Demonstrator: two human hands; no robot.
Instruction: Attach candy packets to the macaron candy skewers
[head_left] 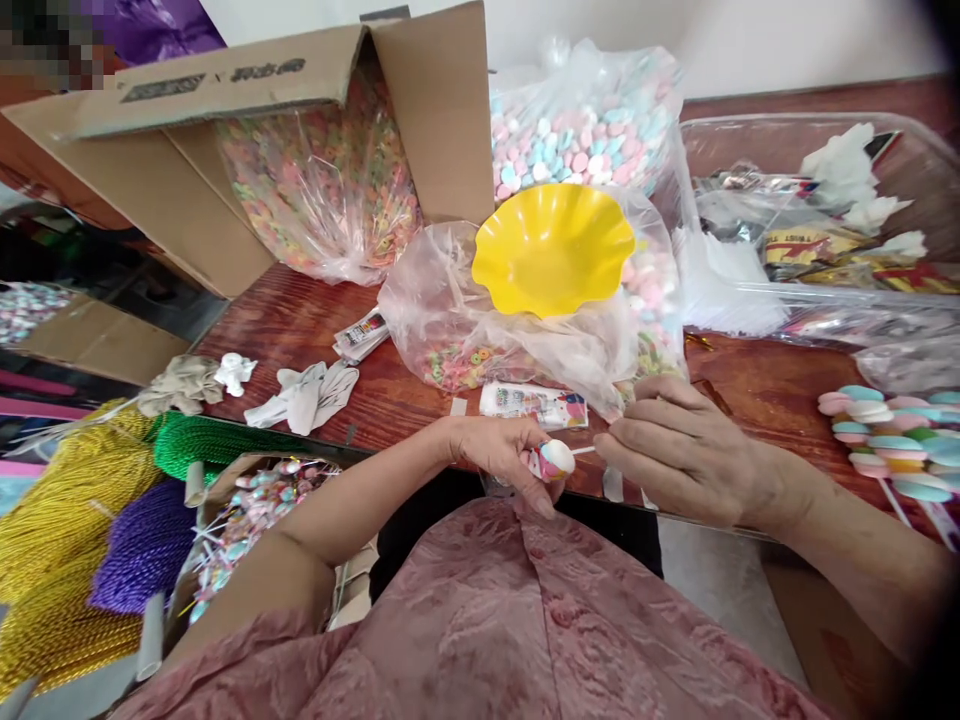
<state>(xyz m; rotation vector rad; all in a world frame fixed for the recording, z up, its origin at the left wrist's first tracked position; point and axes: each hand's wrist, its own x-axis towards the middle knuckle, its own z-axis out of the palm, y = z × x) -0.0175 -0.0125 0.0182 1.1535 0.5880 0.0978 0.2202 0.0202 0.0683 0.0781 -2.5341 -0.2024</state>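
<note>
Close to my body at the table's front edge, my left hand [510,458] is closed round a small bundle of white and coloured candies [556,458]. A thin white stick [583,450] runs from the candies toward my right hand [679,455]. The fingertips of that hand pinch the stick's far end, partly hidden behind the fingers. Just beyond my hands lies a printed white wrapper packet [532,404]. Finished-looking candy skewers [892,440] on white sticks lie at the right, with stacked pink, white and blue discs.
A wavy yellow bowl [555,250] sits on clear plastic bags of candy. Behind stand a cardboard box [442,110] with bagged ring candies [337,190] and a bag of pastel candies [592,140]. A clear tray [817,122] holds wrappers. Gloves [304,395] and cord bundles [142,545] are left.
</note>
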